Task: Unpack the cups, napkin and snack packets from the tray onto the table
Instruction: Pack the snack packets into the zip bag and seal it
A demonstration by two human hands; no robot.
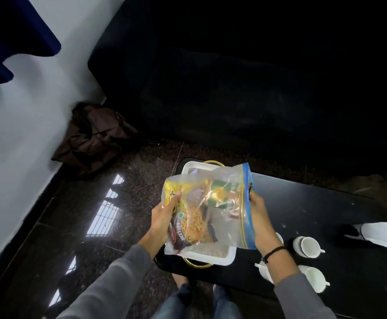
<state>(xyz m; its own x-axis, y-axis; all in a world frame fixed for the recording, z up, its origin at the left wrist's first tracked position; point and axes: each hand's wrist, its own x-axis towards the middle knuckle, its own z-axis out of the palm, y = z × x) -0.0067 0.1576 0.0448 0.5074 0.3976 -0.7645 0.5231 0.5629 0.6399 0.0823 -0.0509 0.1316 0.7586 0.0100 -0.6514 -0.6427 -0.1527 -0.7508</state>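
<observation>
Left hand [162,218] grips zip bag [226,180] of snack packets [194,219] | right hand [260,215] pinches blue edge | tray [211,258] beneath

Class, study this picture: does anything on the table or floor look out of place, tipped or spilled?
Two things. One white cup seems to lie on its side on the black table, not upright. A brown crumpled bundle lies on the floor against the wall. I see no clear spill.
</observation>
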